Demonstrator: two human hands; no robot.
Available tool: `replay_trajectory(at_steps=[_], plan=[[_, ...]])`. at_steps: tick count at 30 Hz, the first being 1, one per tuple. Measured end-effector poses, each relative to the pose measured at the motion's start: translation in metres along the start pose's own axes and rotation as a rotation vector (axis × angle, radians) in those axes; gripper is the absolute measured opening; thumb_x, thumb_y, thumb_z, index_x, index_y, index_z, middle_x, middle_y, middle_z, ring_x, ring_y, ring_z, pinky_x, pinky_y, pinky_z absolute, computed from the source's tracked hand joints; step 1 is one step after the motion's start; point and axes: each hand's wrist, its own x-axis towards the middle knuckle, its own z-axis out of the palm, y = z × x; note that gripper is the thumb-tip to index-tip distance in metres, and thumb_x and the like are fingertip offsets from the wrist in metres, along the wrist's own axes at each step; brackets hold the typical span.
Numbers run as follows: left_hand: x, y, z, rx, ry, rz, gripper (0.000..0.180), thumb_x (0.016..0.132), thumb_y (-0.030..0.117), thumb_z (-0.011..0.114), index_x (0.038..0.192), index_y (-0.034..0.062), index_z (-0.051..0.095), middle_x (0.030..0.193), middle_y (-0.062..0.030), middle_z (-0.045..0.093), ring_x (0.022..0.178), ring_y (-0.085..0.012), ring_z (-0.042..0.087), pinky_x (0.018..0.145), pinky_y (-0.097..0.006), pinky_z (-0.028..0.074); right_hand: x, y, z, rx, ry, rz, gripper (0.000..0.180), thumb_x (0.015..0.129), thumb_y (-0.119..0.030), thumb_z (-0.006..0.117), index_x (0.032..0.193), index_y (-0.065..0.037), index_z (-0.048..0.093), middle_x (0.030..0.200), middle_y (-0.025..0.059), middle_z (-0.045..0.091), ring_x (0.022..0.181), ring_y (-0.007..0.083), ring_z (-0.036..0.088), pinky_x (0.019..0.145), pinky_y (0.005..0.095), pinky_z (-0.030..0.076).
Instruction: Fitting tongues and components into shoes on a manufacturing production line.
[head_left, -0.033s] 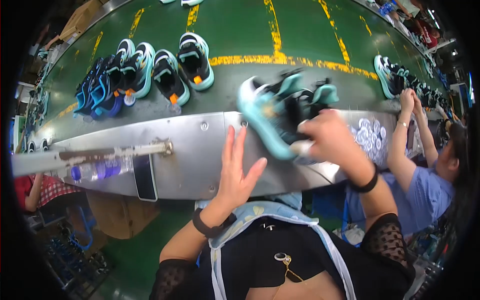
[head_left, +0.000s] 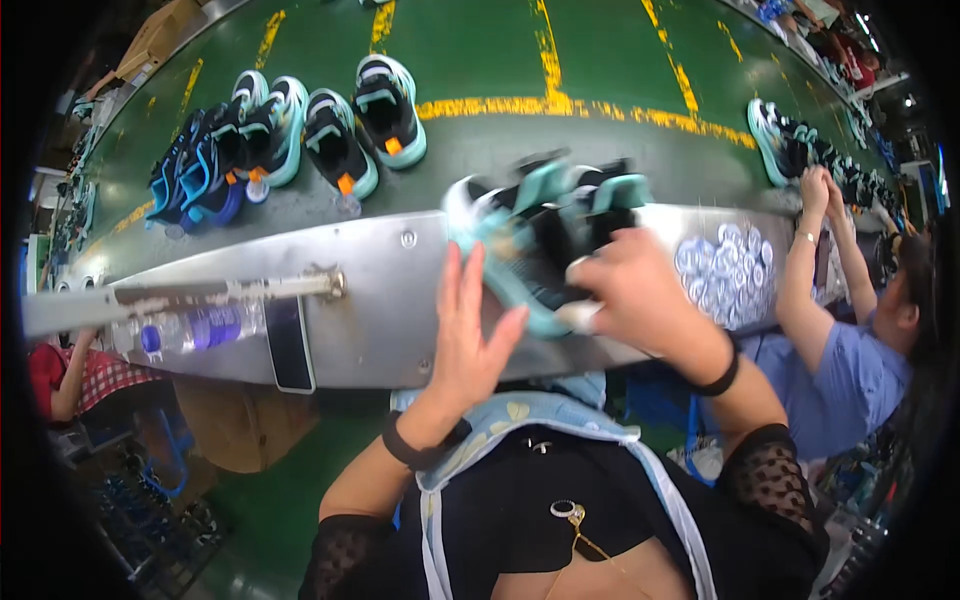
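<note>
A blurred pair of teal, black and white sneakers (head_left: 515, 265) is tilted over the near metal ledge. My right hand (head_left: 640, 290) is closed on the near end of the sneakers, with pale covers on its thumb and a fingertip. My left hand (head_left: 465, 340) has its fingers stretched out and thumb apart. Its fingertips overlap the teal sole at the left side of the sneakers; whether they press on it I cannot tell. Clear round discs (head_left: 725, 275) with printed centres lie in a heap on the ledge, right of my right hand.
Several sneakers (head_left: 335, 145) with orange tags stand on the green surface (head_left: 480, 60) at the left. A worn metal bar (head_left: 230, 290) crosses the ledge (head_left: 385, 300), near a phone (head_left: 290, 345) and a plastic bottle (head_left: 200, 330). A co-worker (head_left: 840, 350) in blue works at the right beside more shoes.
The sneakers and my right hand have moved left, toward my left hand. The sneakers now meet my left fingertips in view, and more of the clear discs show.
</note>
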Motion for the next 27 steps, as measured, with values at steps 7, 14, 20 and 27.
replay_trajectory(at_steps=[7,14,20,27], plan=[[-0.031,-0.046,-0.071,0.231,0.255,-0.069,0.049,0.095,0.011,0.054,0.139,-0.0048,0.043,0.138,-0.0226,0.049,0.13,-0.037,0.045,0.11,-0.043,0.032,-0.028,-0.096,0.024,0.946,-0.367,-0.218,0.049,0.082,-0.024,0.074,0.128,-0.012,0.063,0.101,0.0175,0.057,0.087,0.0369,0.059,0.087,0.042,0.045],[-0.072,0.014,-0.043,0.165,-0.063,0.161,0.017,0.082,-0.003,0.055,0.094,0.0038,0.065,0.094,-0.009,0.065,0.093,-0.0247,0.06,0.088,-0.038,0.042,-0.006,-0.013,0.011,0.577,-0.152,0.086,0.059,0.076,-0.011,0.076,0.132,-0.015,0.06,0.089,0.0023,0.059,0.07,0.0142,0.053,0.068,0.0283,0.047],[-0.064,-0.018,-0.013,0.237,-0.152,0.265,0.015,0.072,-0.004,0.052,0.075,0.0084,0.06,0.082,-0.0041,0.06,0.079,-0.0241,0.056,0.078,-0.038,0.036,0.029,-0.032,0.061,0.42,-0.091,-0.173,0.072,0.068,-0.002,0.072,0.134,-0.024,0.057,0.092,0.0069,0.053,0.075,0.0253,0.057,0.07,0.0343,0.049],[-0.055,-0.02,-0.003,0.101,0.088,0.094,0.013,0.076,-0.004,0.048,0.069,0.0053,0.052,0.068,-0.0079,0.052,0.065,-0.0293,0.052,0.067,-0.037,0.036,0.006,-0.033,0.04,0.183,-0.316,-0.174,0.06,0.064,0.0,0.071,0.12,-0.018,0.06,0.087,0.0081,0.063,0.082,0.032,0.065,0.068,0.0411,0.052]])
